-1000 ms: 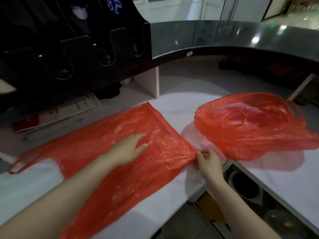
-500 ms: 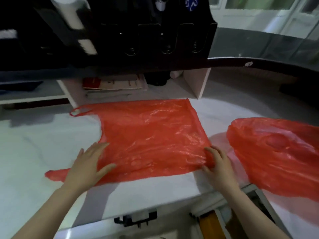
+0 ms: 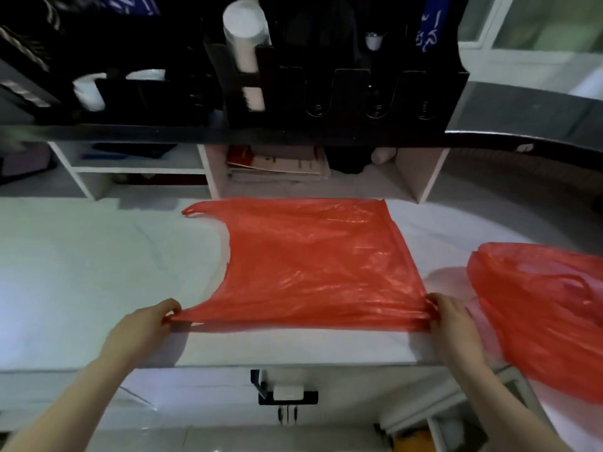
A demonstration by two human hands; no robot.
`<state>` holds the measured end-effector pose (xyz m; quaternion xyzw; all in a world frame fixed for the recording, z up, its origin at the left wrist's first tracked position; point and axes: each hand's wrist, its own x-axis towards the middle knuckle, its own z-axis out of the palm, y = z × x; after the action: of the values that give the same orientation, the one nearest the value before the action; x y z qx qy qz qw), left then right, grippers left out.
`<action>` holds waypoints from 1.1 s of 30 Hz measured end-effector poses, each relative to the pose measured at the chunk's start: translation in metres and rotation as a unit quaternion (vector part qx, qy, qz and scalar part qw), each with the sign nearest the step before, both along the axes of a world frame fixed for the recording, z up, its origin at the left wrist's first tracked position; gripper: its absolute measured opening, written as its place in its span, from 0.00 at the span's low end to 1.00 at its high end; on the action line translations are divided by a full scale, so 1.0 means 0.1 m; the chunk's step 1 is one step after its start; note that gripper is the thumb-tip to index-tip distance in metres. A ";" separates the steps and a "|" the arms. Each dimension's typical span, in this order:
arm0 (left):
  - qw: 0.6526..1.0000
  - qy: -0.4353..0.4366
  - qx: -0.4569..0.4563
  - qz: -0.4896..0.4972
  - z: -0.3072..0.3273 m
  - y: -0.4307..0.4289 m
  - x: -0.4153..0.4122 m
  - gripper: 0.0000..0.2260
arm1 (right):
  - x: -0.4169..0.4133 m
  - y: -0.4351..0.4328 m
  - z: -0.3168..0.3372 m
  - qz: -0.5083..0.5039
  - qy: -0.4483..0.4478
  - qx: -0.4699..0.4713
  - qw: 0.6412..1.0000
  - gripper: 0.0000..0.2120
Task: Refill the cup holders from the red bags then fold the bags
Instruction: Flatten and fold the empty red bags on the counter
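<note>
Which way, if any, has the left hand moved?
Yes: from the flat bag's middle back toward the counter's front edge, where the left hand now pinches a handle.

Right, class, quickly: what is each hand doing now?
Left hand: pinches the near handle of the flat red plastic bag.
Right hand: pinches that bag's near corner.

White marble-look bench (image 3: 81, 272), dim light overall. White cubbies (image 3: 137, 169) behind it, one holds stacked papers (image 3: 277, 168). Dark glossy ledge (image 3: 522, 112) runs above, curving off right. Bright window (image 3: 538, 24) top right. Black bracket (image 3: 287, 394) under the bench's front edge.
</note>
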<state>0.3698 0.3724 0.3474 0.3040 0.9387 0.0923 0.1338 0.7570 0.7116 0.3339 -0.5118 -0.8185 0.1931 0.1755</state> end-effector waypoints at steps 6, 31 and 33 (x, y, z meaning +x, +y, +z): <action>0.990 0.074 0.063 -0.106 0.04 -0.15 0.32 0.35 | -0.04 -0.36 0.09 0.146 -0.170 0.078 0.972 0.34; 0.968 0.079 -0.001 -0.237 -0.35 0.15 0.84 0.42 | 0.17 -0.65 -0.19 0.188 -0.247 0.025 0.950 0.39; 0.958 0.124 0.044 -0.253 -0.33 0.01 0.89 0.36 | 0.23 -0.70 -0.12 0.179 -0.192 0.074 0.962 0.34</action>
<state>0.4588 0.3735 0.3145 0.5464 0.8352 0.0587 0.0219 0.7801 0.6421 0.3222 -0.3698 -0.9272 0.0582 0.0151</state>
